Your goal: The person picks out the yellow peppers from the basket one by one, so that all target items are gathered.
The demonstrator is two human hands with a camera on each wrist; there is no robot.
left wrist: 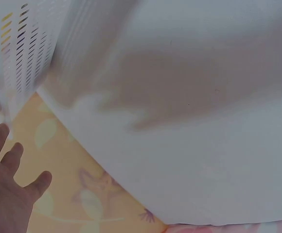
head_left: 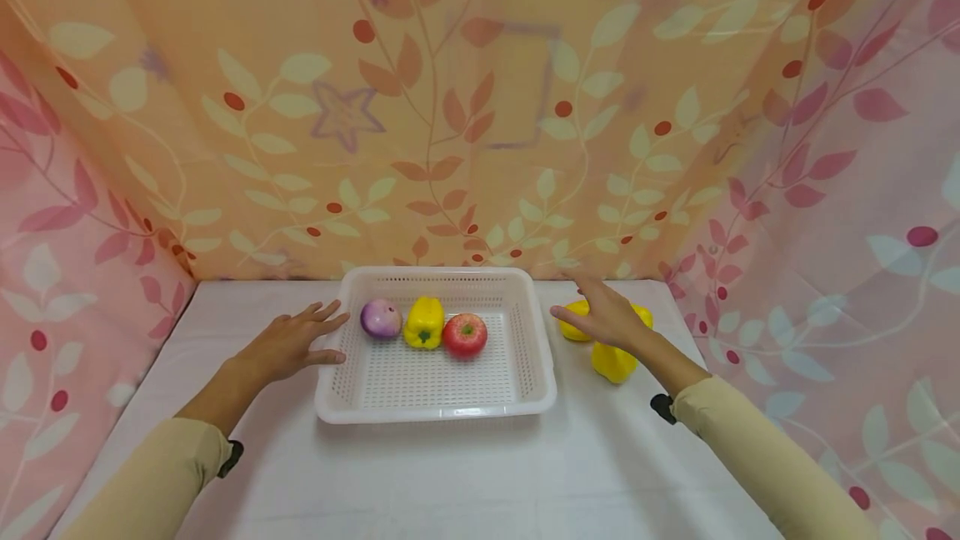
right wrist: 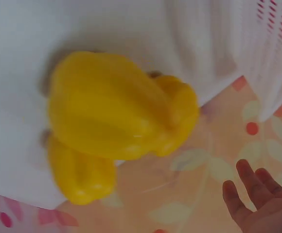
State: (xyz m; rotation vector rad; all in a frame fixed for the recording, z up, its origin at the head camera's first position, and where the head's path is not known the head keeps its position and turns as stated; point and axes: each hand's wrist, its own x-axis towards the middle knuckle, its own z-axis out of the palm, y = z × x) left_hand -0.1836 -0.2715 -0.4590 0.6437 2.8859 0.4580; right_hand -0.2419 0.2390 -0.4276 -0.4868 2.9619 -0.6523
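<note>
A white perforated plastic basket (head_left: 435, 415) stands on the table. Inside it, side by side, lie a round purple-and-white vegetable (head_left: 381, 319), a yellow bell pepper (head_left: 425, 322) and a red apple (head_left: 466, 336). My left hand (head_left: 288, 346) is at the basket's left rim with fingers spread, holding nothing; whether it touches the rim I cannot tell. Over on the right, my right hand (head_left: 606, 319) hovers above a group of three yellow bell peppers (head_left: 614, 363), its fingers extended and its grasp empty. The right wrist view shows these peppers (right wrist: 97, 104) clustered together, partly overlapping.
White cloth (head_left: 480, 482) covers the table. A patterned orange curtain (head_left: 465, 107) rises behind the basket, and pink curtains (head_left: 847, 273) hang along both sides. Dark bands (head_left: 663, 408) sit at both wrists.
</note>
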